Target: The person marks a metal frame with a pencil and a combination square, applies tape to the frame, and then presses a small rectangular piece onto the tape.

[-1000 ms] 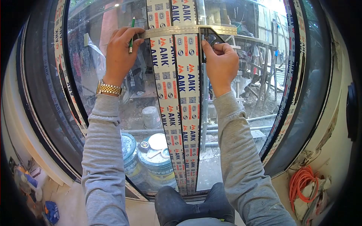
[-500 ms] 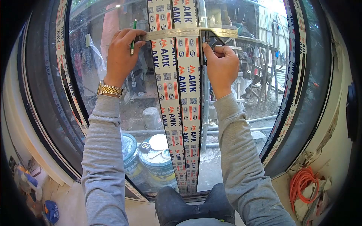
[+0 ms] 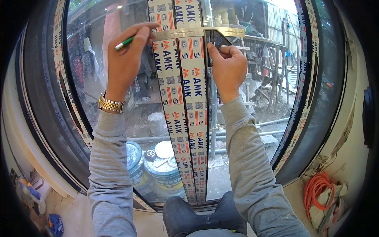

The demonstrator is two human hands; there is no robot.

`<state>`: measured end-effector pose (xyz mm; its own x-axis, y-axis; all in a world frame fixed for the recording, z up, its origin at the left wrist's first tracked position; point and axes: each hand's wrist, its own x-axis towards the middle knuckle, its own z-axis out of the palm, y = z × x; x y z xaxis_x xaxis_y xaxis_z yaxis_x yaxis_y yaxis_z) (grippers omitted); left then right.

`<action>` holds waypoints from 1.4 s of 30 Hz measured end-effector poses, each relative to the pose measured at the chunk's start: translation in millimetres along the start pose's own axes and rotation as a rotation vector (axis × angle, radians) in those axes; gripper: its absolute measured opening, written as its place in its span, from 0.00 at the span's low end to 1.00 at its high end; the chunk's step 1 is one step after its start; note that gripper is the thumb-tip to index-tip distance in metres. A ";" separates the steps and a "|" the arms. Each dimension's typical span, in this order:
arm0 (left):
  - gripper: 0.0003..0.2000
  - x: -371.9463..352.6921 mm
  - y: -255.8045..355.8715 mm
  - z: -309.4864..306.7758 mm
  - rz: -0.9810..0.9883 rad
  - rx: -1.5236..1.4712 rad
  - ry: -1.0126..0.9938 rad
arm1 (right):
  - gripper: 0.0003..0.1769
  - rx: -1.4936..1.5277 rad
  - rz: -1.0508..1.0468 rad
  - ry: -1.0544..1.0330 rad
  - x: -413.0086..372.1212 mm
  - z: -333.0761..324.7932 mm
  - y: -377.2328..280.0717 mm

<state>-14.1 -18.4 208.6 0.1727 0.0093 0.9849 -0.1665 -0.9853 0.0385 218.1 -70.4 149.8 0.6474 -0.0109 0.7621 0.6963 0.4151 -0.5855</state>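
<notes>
A green pencil (image 3: 125, 42) is gripped in my left hand (image 3: 127, 65), its white end toward the left. The fingers of that hand reach the left end of a combination square's steel ruler (image 3: 177, 34), which lies across the upright window frame (image 3: 192, 85) covered in AMK-printed film. My right hand (image 3: 229, 73) pinches the square's black head (image 3: 221, 36) against the frame's right edge. Its thumb points up and the fingers curl in. The pencil's tip is hidden behind my left fingers.
Behind the glass stand lidded paint buckets (image 3: 161, 172), a pale bucket (image 3: 158, 123) and wooden posts. An orange hose (image 3: 318, 191) is coiled on the floor at right. Mixed clutter and a blue bag (image 3: 55, 224) lie at lower left.
The pencil has swung from upright to a slanted, nearly level pose as my left hand turned toward the ruler. My right hand still holds the square; the view shifted slightly.
</notes>
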 end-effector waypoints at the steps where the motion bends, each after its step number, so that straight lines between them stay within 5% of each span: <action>1: 0.10 -2.3 2.0 9.2 -0.004 -0.003 -0.005 | 0.21 -0.004 0.005 0.001 -0.3 -0.5 -0.4; 12: 0.10 -4.5 -19.2 74.9 0.280 0.160 -0.081 | 0.21 0.000 0.020 0.000 0.2 0.2 -0.6; 23: 0.07 -4.5 -19.0 71.5 0.440 0.347 -0.082 | 0.21 0.021 -0.005 0.018 -0.9 0.8 -0.1; 32: 0.05 -16.9 -11.4 12.9 0.115 0.376 -0.029 | 0.21 -0.005 0.007 0.008 -0.6 -0.3 -1.6; 42: 0.07 8.2 -15.2 76.9 0.339 0.261 -0.169 | 0.22 -0.006 0.018 0.007 -0.5 -0.9 -1.5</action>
<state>64.5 -16.5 203.1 0.3102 -0.3272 0.8926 0.0051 -0.9383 -0.3458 217.0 -71.9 150.0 0.6617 -0.0100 0.7497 0.6865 0.4099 -0.6006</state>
